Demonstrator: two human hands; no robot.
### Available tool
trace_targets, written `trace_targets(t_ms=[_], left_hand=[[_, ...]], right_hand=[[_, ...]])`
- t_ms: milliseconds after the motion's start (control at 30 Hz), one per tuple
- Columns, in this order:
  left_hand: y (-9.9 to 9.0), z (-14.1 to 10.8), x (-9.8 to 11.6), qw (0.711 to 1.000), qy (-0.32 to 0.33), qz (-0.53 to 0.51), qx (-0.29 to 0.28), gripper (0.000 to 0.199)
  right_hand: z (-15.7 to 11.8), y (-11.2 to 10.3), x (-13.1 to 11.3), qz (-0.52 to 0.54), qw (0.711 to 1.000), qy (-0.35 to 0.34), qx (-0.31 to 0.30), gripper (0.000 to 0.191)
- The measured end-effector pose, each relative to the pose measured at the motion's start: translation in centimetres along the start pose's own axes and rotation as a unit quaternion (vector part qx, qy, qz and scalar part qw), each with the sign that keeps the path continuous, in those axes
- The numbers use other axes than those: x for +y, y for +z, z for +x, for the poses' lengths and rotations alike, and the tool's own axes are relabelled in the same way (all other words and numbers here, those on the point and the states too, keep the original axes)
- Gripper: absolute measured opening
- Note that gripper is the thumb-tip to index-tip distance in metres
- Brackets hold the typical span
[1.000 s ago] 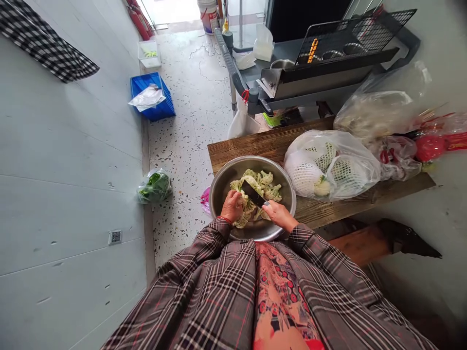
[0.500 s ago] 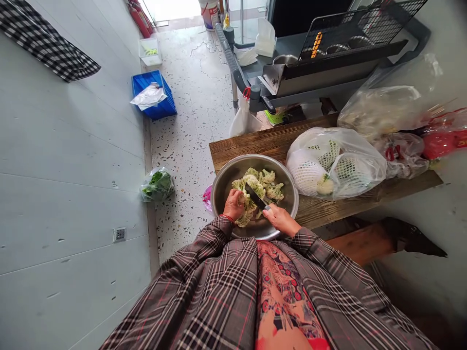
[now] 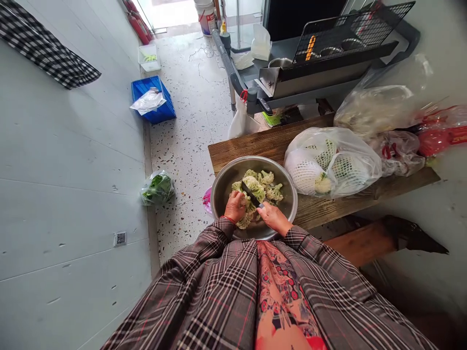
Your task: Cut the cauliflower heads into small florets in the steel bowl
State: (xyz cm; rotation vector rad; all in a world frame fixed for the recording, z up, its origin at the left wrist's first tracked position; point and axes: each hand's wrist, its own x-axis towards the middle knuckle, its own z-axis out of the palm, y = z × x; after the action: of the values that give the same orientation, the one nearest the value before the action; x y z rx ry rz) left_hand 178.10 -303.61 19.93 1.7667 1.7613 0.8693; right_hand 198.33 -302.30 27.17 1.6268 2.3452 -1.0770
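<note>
Black knife [image 3: 251, 193] slants forward-left from the right hand's [image 3: 275, 218] wrapped fingers, over cauliflower [image 3: 274, 193] in the steel bowl [image 3: 293, 194] — just right of the left hand [image 3: 235, 206], whose bunched fingers pinch some cauliflower, mostly hidden.

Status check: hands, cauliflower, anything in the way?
Right hand gripping knife. Left hand at cauliflower, close to blade, grip partly hidden. Cut florets in bowl. Bag alongside, not between hands.
</note>
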Motion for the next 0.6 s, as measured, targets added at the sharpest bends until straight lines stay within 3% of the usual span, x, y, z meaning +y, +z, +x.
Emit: trace_targets(t_ms=[333,600], left_hand=[[-0.4,-0.2,0.4,0.998,-0.043,-0.029,0.018,0.041],[-0.6,0.3,0.8,0.995,-0.088,-0.05,0.015,0.034]], right_hand=[[-1.2,-0.2,-0.2,-0.02,1.0,-0.008,0.007,0.033],[-1.1,-2.3,1.7,0.03,0.99,0.051,0.128,0.039]])
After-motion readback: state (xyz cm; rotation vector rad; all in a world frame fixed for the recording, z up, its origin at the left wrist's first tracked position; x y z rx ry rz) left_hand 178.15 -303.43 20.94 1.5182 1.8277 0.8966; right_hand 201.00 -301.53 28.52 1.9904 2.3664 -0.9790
